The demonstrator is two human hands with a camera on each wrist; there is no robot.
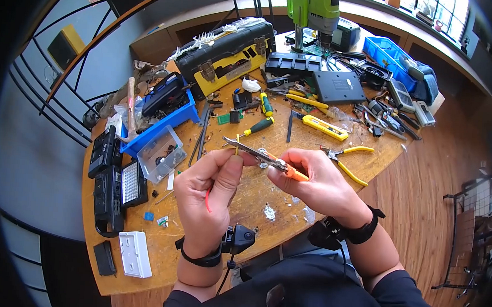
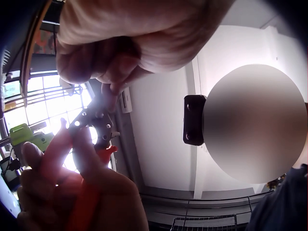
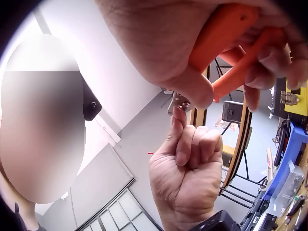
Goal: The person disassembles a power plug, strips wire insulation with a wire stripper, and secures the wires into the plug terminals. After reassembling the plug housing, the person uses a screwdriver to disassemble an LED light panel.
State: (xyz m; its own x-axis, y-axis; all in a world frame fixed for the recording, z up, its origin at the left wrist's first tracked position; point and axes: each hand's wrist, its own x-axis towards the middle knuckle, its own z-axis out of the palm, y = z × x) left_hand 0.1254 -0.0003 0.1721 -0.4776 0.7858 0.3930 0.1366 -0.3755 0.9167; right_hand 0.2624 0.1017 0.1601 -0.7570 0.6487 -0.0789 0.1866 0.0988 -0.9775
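Note:
In the head view, my right hand (image 1: 326,184) grips a wire stripper (image 1: 263,155) by its orange handles (image 3: 245,60). The stripper's flat metal head, with several small holes, points left toward my left hand (image 1: 210,188). Thumb and forefinger of the left hand pinch a thin wire (image 1: 208,201), whose red end hangs over the palm. A short yellow strand (image 1: 237,138) stands up at the stripper's jaws, just above the left fingertips. In the right wrist view, the left fingertips are right at the metal head (image 3: 179,104), and the other left fingers are curled in.
Yellow-handled pliers (image 1: 350,157), a yellow utility knife (image 1: 323,126) and a screwdriver (image 1: 259,126) lie beyond the hands on the wooden table (image 1: 243,201). A toolbox (image 1: 226,59), a blue bin (image 1: 189,110) and a green drill press (image 1: 316,11) stand farther back. A white box (image 1: 135,253) sits front left.

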